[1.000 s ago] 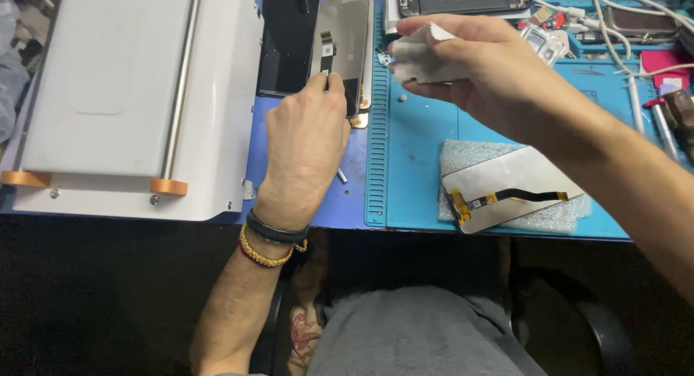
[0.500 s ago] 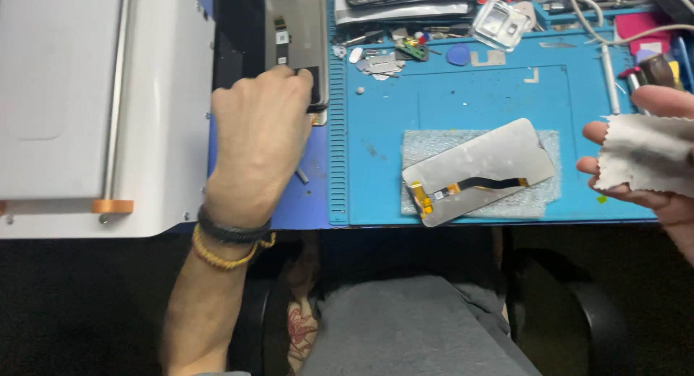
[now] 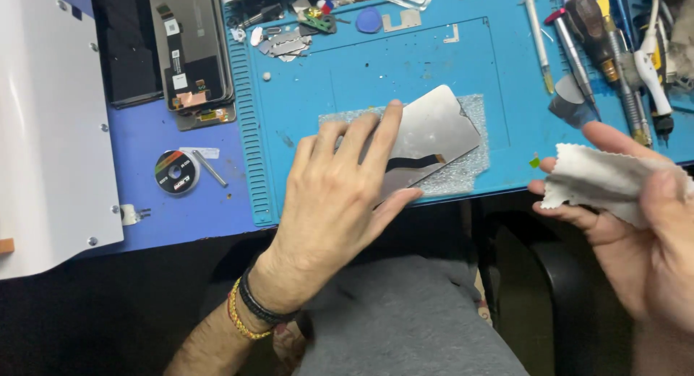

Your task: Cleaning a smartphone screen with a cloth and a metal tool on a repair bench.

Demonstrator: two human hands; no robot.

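The left hand (image 3: 340, 195) is lying flat on the grey screen panel (image 3: 434, 134), with the fingers (image 3: 383, 134) stretched out and a little spread; the thumb is pressing against the panel's lower edge. It is touching the panel from above, not pinching it. The panel is resting tilted on a piece of rough grey padding (image 3: 463, 170), which is lying on the blue work mat (image 3: 376, 65), near the mat's front edge. A dark flat cable with a gold end is running across the back of the panel, partly under the hand.

The right hand (image 3: 636, 231) is staying at 3 o'clock from the panel, off the edge of the mat and well apart from it. It is holding a white cloth (image 3: 614, 181): the cloth is lying over the open fingers, and the thumb is pressing it down from above.

At 10 o'clock from the panel, another phone panel (image 3: 189, 47) is lying face down on the blue table. At 9 o'clock, a small round roll of tape (image 3: 176, 172) is sitting just beside a short metal pin. At 2 o'clock, several screwdrivers (image 3: 578, 40) are lying side by side on the mat. A white machine (image 3: 50, 130) is filling the far 9 o'clock side.
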